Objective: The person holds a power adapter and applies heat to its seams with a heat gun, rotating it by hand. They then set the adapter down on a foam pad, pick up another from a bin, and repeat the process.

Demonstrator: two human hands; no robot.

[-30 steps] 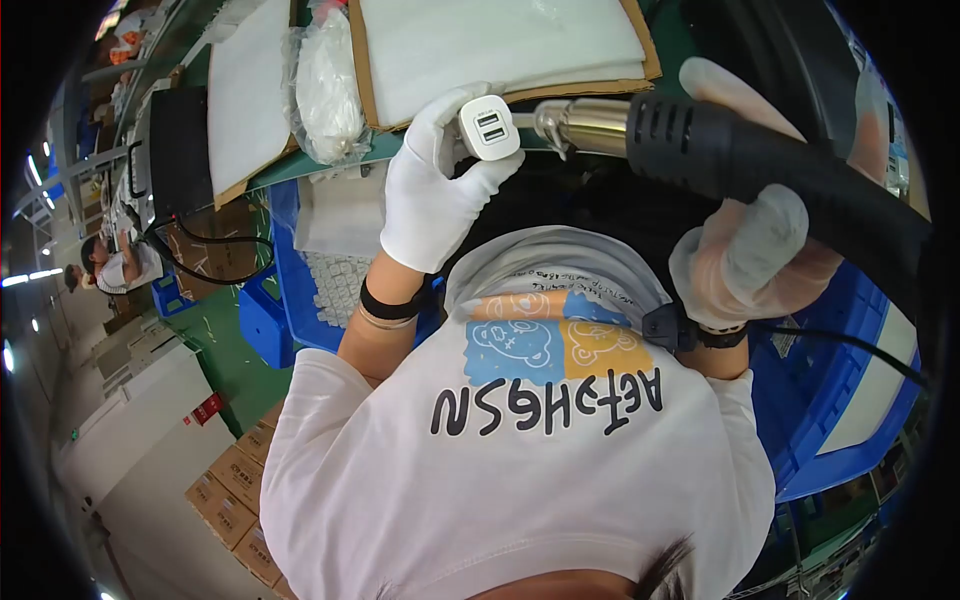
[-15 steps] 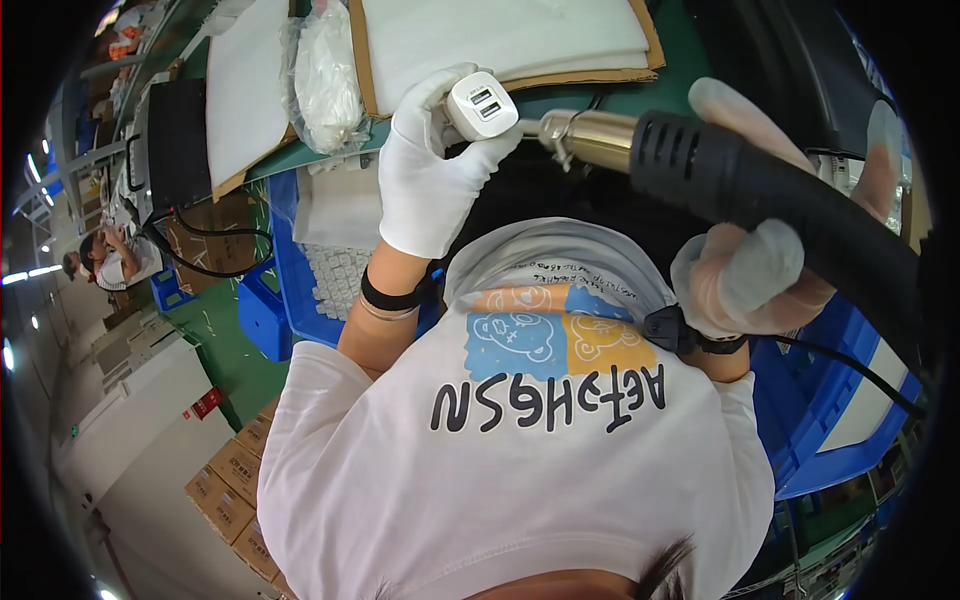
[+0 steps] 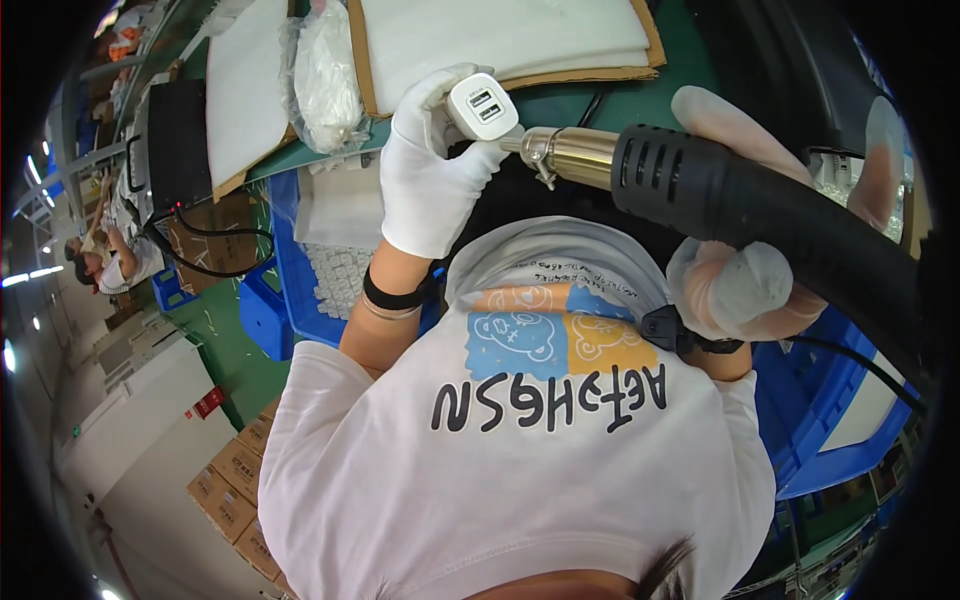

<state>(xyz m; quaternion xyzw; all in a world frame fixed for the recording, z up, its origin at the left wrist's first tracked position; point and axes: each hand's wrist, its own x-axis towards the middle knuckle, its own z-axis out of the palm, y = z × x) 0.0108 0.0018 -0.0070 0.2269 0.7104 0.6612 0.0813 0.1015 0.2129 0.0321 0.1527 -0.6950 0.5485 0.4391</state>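
A small white USB charger (image 3: 483,106) with two ports on its end face is pinched in my white-gloved left hand (image 3: 432,180), above the bench's near edge. My right hand (image 3: 738,285), its fingers covered in a thin translucent layer, is around a black hot-air gun (image 3: 685,172). Fingers show on both sides of the barrel; the contact itself is partly hidden behind it. The gun's metal nozzle (image 3: 575,157), with a clamp around it, points left. Its thin tip lies beside the charger and my left thumb; whether it touches cannot be told.
White foam sheets in cardboard (image 3: 510,40) and a clear plastic bag (image 3: 330,85) lie on the green bench. A blue bin (image 3: 330,330) with many small clear pieces stands at left, another blue bin (image 3: 840,430) at right. A black cable (image 3: 850,372) runs by my right wrist.
The hot-air gun and my right hand have shifted slightly left, bringing the nozzle tip closer to my left thumb. My left hand and the charger have hardly moved.
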